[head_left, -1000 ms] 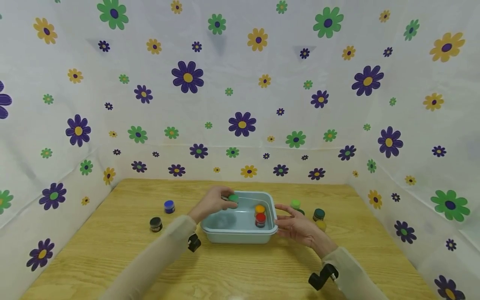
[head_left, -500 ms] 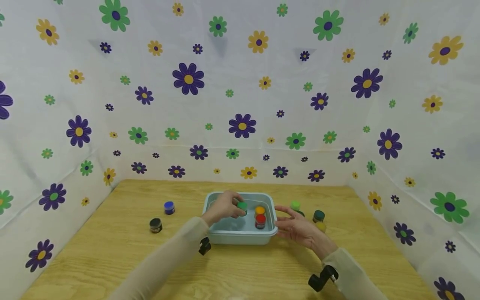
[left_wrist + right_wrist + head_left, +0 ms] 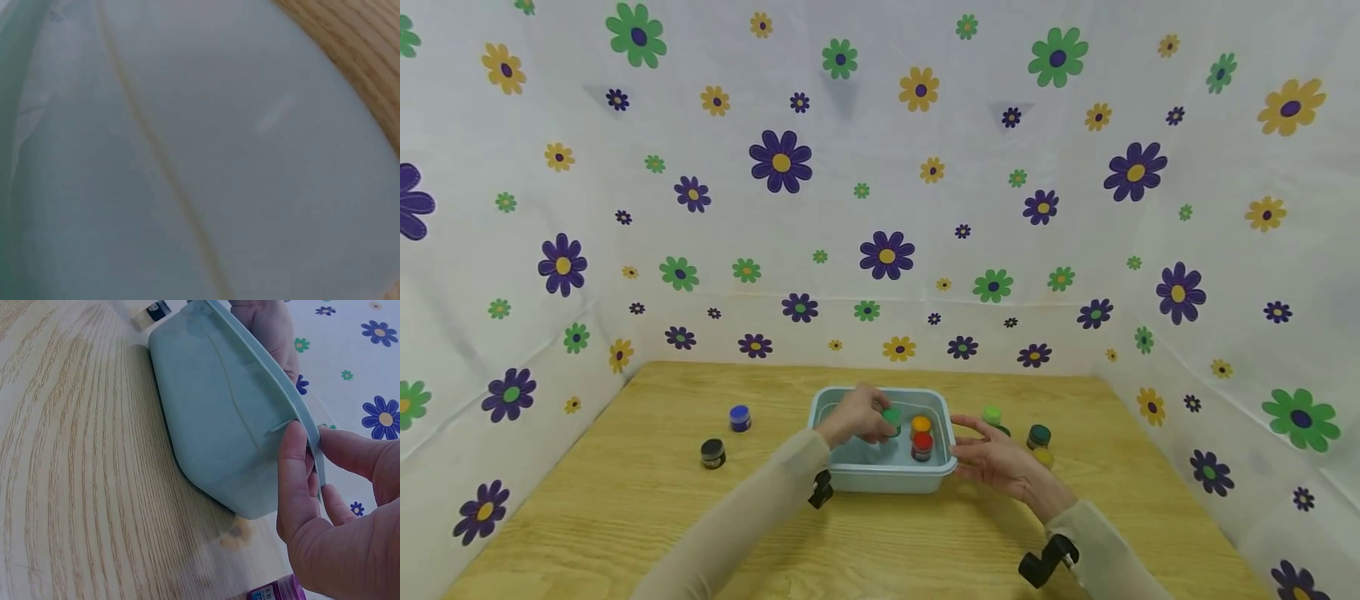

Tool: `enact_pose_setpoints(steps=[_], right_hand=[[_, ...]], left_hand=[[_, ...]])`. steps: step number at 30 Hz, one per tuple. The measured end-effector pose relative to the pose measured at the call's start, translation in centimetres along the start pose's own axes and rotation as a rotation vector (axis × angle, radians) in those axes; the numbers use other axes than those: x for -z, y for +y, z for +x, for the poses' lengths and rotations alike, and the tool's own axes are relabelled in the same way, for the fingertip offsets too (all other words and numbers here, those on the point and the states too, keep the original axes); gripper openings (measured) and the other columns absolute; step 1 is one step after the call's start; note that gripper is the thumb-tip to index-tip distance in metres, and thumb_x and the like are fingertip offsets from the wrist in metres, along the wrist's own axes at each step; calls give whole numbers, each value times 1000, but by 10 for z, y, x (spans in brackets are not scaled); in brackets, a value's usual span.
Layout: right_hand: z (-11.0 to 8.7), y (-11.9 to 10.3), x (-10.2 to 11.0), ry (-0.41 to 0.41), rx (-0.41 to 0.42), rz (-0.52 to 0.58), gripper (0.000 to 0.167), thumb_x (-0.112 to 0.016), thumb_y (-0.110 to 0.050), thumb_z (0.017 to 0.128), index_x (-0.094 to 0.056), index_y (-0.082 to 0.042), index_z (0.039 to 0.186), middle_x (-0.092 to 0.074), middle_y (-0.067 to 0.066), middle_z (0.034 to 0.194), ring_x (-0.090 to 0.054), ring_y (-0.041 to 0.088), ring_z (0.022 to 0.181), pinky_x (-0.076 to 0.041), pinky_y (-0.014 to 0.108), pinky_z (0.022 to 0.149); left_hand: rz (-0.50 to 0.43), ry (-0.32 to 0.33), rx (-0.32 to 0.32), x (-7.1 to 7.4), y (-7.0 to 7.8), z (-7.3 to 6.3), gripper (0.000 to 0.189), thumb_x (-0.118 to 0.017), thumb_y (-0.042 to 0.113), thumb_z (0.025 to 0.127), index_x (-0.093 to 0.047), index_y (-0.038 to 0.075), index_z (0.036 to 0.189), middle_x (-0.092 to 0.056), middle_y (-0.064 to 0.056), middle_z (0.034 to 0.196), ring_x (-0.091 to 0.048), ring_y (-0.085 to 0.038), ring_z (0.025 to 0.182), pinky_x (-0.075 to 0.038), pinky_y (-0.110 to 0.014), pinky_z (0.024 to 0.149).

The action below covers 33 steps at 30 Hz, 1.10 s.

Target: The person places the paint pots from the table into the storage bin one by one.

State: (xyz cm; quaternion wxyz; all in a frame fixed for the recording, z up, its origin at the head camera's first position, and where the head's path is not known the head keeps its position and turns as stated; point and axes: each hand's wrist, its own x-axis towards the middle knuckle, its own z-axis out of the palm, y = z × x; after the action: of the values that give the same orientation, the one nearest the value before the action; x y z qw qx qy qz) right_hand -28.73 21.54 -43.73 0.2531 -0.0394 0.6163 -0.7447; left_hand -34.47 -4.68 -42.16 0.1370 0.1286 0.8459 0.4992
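My left hand (image 3: 857, 414) is inside the pale blue plastic tub (image 3: 880, 482), gripping a small paint jar with a green lid (image 3: 891, 419). Its fingers partly cover the jar. An orange-lidded jar (image 3: 921, 426) and a red-lidded jar (image 3: 922, 446) stand just to the right, at the tub's right end. At that end my right hand (image 3: 1000, 467) holds the rim, its fingertips on the outer wall (image 3: 212, 412) and rim in the right wrist view. Only the tub's outer side (image 3: 250, 175) fills the left wrist view; the hand is out of sight there.
On the wooden table (image 3: 625, 500), a blue-lidded jar (image 3: 740, 418) and a black-lidded jar (image 3: 712, 453) stand left of the tub. Light green (image 3: 992, 414), dark teal (image 3: 1039, 436) and yellow (image 3: 1042, 457) lids show beyond my right hand. Flowered sheeting (image 3: 880, 208) surrounds the table.
My left hand has carried the green-lidded jar right and down into the tub, close to the orange and red ones. The right hand has stayed at the rim.
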Motion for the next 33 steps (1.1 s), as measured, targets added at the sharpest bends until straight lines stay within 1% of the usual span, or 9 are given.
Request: enact_pose_setpoints(steps=[3,10,14,20,26,30,33], right_hand=[[-1,1,0,-1,3,-2,71,-60,-2,95,-20,-8,153,-57,14,129,-67,15,94,-59,30,87],[-1,2,2,6,-1,-9,70,-59,-1,95,-21,-9,153,-58,14,129,-67,15,95,-58,32,89],[-1,1,2,5,0,-18,71,-60,-2,95,-20,-9,153,-57,15,129,-67,15,94,-58,33,90],[-1,0,2,4,2,-24,72,-60,-2,95,-19,-9,154,-56,15,129,-66,15,94,-58,32,89],[0,1,1,1,2,-17,72,-61,-2,95,-19,-9,154,-57,14,127,-66,15,94,-59,31,87],[0,1,1,-4,1,-7,72,-60,-1,95,-19,-9,154,-58,13,126,-66,15,93,-59,31,86],[1,1,1,-5,0,-8,72,-60,-2,95,-19,-9,154,-57,14,128,-67,15,94,-59,32,88]], left_hand=[[5,-15,12,-3,-2,2,42,-76,-4,78,-62,-8,117,-69,-15,91,-71,-24,69,-62,-34,63],[1,-51,32,-8,-1,2,40,-74,-7,78,-61,-8,115,-70,-14,86,-71,-26,69,-62,-41,69],[-7,-50,50,-8,0,3,38,-74,-8,77,-62,-8,113,-70,-14,86,-72,-27,70,-62,-41,69],[-21,-52,64,-11,1,6,40,-74,-10,76,-61,-9,114,-68,-15,87,-73,-30,73,-63,-41,69],[11,-36,88,-13,1,10,35,-74,-9,77,-62,-9,110,-63,-13,89,-73,-30,74,-63,-38,67],[27,-34,95,-13,-1,12,34,-74,-9,78,-62,-8,110,-63,-14,89,-73,-31,75,-62,-38,67],[36,-33,108,-12,-1,13,36,-74,-8,79,-61,-10,113,-63,-16,95,-73,-32,79,-63,-39,70]])
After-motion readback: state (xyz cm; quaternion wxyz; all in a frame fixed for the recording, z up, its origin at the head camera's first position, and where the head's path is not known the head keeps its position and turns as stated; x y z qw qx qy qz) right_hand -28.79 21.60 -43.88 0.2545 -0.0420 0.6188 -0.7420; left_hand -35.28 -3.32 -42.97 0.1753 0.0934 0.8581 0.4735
